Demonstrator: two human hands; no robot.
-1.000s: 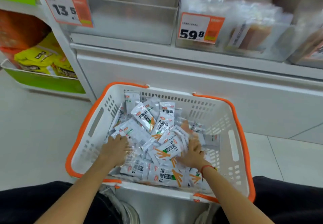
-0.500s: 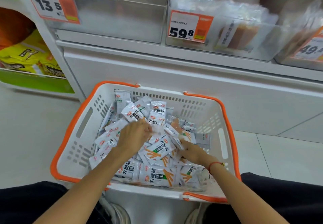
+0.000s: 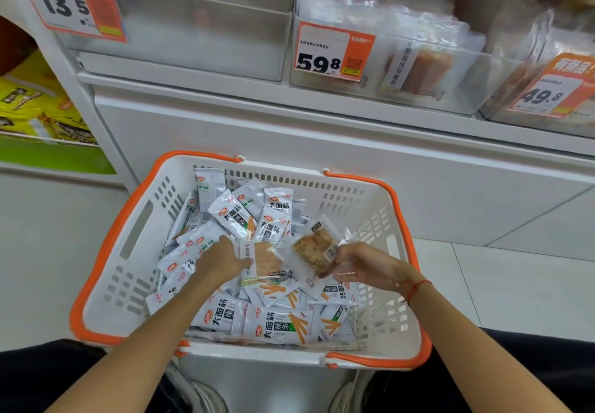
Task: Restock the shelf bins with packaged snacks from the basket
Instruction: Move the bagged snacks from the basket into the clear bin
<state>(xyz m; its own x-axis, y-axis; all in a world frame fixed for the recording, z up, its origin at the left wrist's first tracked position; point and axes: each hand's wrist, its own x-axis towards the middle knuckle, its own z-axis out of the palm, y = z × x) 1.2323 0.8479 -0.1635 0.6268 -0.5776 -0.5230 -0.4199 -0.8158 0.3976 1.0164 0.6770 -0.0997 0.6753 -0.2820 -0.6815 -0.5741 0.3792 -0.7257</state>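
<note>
Basket: white plastic basket with orange rim [image 3: 135, 253], lower centre of the frame, on the floor before the shelf, heaped with white foil snack packets [image 3: 236, 216].
Left hand: left hand [image 3: 222, 259] sits mid-basket, fingers curled on the left edge of a clear packet of flat tan crackers with a white label strip [image 3: 264, 263]; its long axis runs up-down in the frame, label edge to the left.
Right hand: right hand [image 3: 363, 264], right of centre, pinches a clear packet of brown biscuits [image 3: 314, 248]; the packet tilts, its long axis running from lower left to upper right, far end toward the shelf.
Shelf bins: clear plastic bin with the orange "59.8" tag [image 3: 335, 52] at upper centre holds similar clear packets; clear plastic bin with the "13.5" tag [image 3: 193, 29] at upper left.
</note>
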